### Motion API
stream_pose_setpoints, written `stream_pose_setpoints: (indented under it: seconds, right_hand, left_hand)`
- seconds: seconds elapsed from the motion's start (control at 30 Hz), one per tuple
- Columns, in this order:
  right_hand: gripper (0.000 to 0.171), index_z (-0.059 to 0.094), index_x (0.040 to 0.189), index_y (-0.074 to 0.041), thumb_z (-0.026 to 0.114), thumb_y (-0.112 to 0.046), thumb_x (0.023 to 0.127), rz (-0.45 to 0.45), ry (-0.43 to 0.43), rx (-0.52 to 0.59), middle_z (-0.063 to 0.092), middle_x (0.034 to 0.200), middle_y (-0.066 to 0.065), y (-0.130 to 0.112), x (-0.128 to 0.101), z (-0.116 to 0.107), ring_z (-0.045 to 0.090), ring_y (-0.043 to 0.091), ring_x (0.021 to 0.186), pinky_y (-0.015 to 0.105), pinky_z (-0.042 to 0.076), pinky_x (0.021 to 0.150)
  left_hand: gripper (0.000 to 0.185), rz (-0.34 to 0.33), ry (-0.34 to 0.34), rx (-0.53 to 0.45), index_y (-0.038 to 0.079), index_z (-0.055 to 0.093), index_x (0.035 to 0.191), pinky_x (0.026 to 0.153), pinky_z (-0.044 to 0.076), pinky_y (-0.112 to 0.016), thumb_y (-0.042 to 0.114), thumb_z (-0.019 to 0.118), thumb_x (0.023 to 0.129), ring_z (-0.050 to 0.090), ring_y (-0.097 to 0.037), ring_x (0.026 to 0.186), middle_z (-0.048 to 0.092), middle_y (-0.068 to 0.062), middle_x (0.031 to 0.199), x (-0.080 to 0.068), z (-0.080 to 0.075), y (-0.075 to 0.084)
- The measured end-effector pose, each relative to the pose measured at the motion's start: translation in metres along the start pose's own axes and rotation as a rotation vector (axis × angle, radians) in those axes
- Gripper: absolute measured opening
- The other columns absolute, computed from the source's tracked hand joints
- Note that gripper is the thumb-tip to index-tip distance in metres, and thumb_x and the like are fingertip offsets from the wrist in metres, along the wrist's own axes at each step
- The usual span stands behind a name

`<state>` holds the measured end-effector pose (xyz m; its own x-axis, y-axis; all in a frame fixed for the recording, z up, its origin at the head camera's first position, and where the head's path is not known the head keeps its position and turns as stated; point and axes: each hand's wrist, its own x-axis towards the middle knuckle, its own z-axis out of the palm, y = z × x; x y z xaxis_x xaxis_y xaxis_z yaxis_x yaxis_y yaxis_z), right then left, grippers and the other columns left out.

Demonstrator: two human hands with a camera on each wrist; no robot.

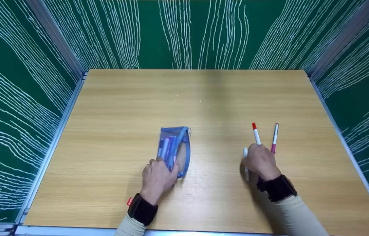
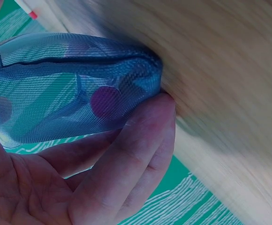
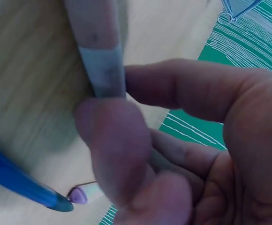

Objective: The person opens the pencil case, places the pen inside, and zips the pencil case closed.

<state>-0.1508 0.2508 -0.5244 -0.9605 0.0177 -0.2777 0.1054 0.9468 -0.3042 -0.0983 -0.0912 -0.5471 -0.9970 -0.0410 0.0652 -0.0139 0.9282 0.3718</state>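
A blue mesh pouch (image 1: pixel 175 147) with several blue and purple pens inside lies on the wooden table (image 1: pixel 204 98), its zipper open. My left hand (image 1: pixel 166 165) grips the pouch's near end; in the left wrist view my fingers (image 2: pixel 140 154) curl under the mesh (image 2: pixel 70 89). To the right, my right hand (image 1: pixel 252 156) pinches a white pen (image 1: pixel 246 165) between thumb and forefinger, and the right wrist view shows the pinched barrel (image 3: pixel 103 65). A red-capped marker (image 1: pixel 255 132) and a pink pen (image 1: pixel 274 136) lie just beyond the knuckles.
Green walls with white wavy lines (image 1: pixel 187 32) and metal rails close in the table on three sides. A blue pen (image 3: pixel 18 180) and a purple-tipped pen (image 3: pixel 79 194) show under my right hand. Bare wood stretches between the hands and toward the back.
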Motion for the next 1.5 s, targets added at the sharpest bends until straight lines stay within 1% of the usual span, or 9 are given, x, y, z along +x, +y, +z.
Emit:
stream_pose_setpoints:
  seconds: [0.17,0.33,0.43,0.6,0.7,0.87,1.1,1.37,1.5]
  right_hand:
    - [0.014,0.057,0.07,-0.003,0.065,-0.006,0.081,-0.001,0.012,0.039,0.057,0.067,0.011,0.0,0.0,0.003,0.058,0.023,0.056,0.033,0.046,0.045]
    - [0.024,0.06,0.062,-0.008,0.067,-0.008,0.085,-0.011,0.007,0.109,0.055,0.061,0.004,-0.005,-0.001,0.002,0.054,0.018,0.052,0.029,0.042,0.044]
    - [0.027,0.064,0.061,-0.009,0.07,-0.009,0.088,-0.035,0.015,0.155,0.055,0.058,0.001,-0.011,-0.002,0.002,0.052,0.014,0.049,0.026,0.04,0.042]
    - [0.025,0.07,0.064,-0.007,0.073,-0.012,0.088,-0.118,0.09,0.193,0.058,0.056,-0.001,-0.019,-0.001,0.005,0.05,0.011,0.047,0.026,0.04,0.043]
    - [0.022,0.073,0.068,-0.006,0.075,-0.013,0.088,-0.143,0.127,0.215,0.061,0.058,-0.001,-0.024,0.0,0.007,0.051,0.012,0.048,0.027,0.041,0.044]
    - [0.013,0.077,0.079,-0.003,0.079,-0.014,0.087,-0.116,0.116,0.299,0.068,0.068,0.004,-0.033,0.002,0.01,0.056,0.013,0.053,0.027,0.045,0.046]
    - [0.01,0.078,0.089,-0.001,0.077,-0.011,0.089,-0.094,0.044,0.455,0.072,0.074,0.006,-0.048,0.004,0.014,0.062,0.014,0.055,0.027,0.051,0.047]
    - [0.01,0.077,0.089,-0.003,0.076,-0.012,0.091,-0.061,-0.009,0.556,0.072,0.07,0.005,-0.063,0.008,0.024,0.067,0.016,0.054,0.028,0.053,0.048]
    - [0.011,0.076,0.089,-0.002,0.076,-0.013,0.091,-0.043,-0.024,0.593,0.072,0.071,0.006,-0.072,0.009,0.027,0.068,0.019,0.055,0.031,0.056,0.05]
  left_hand:
    - [0.062,-0.009,-0.021,-0.009,-0.004,0.062,0.092,0.056,0.049,-0.043,0.058,0.055,0.095,0.057,-0.027,0.062,0.054,-0.013,0.074,0.0,-0.001,0.0]
    - [0.063,-0.015,-0.032,-0.008,-0.004,0.062,0.093,0.058,0.05,-0.043,0.058,0.054,0.096,0.057,-0.027,0.063,0.054,-0.013,0.075,0.0,-0.001,-0.001]
    - [0.064,-0.014,-0.029,-0.009,-0.005,0.063,0.094,0.058,0.05,-0.043,0.058,0.054,0.096,0.057,-0.028,0.063,0.055,-0.014,0.075,0.0,-0.001,0.0]
    - [0.062,0.003,0.014,-0.006,-0.005,0.063,0.09,0.056,0.051,-0.044,0.057,0.055,0.095,0.059,-0.029,0.062,0.056,-0.014,0.074,-0.001,-0.001,0.001]
    - [0.061,0.015,0.037,-0.007,-0.004,0.063,0.086,0.054,0.051,-0.044,0.055,0.055,0.095,0.059,-0.029,0.061,0.057,-0.014,0.072,-0.001,0.0,0.0]
    - [0.062,0.011,0.022,-0.011,-0.004,0.062,0.087,0.054,0.051,-0.043,0.056,0.053,0.096,0.058,-0.027,0.06,0.056,-0.014,0.072,-0.001,-0.001,0.0]
    - [0.061,0.01,0.018,-0.015,-0.003,0.062,0.087,0.054,0.05,-0.042,0.057,0.053,0.097,0.056,-0.026,0.06,0.055,-0.012,0.072,0.0,-0.001,0.0]
    - [0.063,0.0,-0.004,-0.011,-0.004,0.062,0.09,0.056,0.05,-0.042,0.058,0.052,0.097,0.057,-0.027,0.061,0.055,-0.013,0.073,0.0,0.0,0.0]
    - [0.065,-0.006,-0.012,-0.003,-0.005,0.063,0.091,0.057,0.051,-0.043,0.059,0.051,0.097,0.058,-0.028,0.062,0.055,-0.014,0.074,0.0,-0.001,0.0]
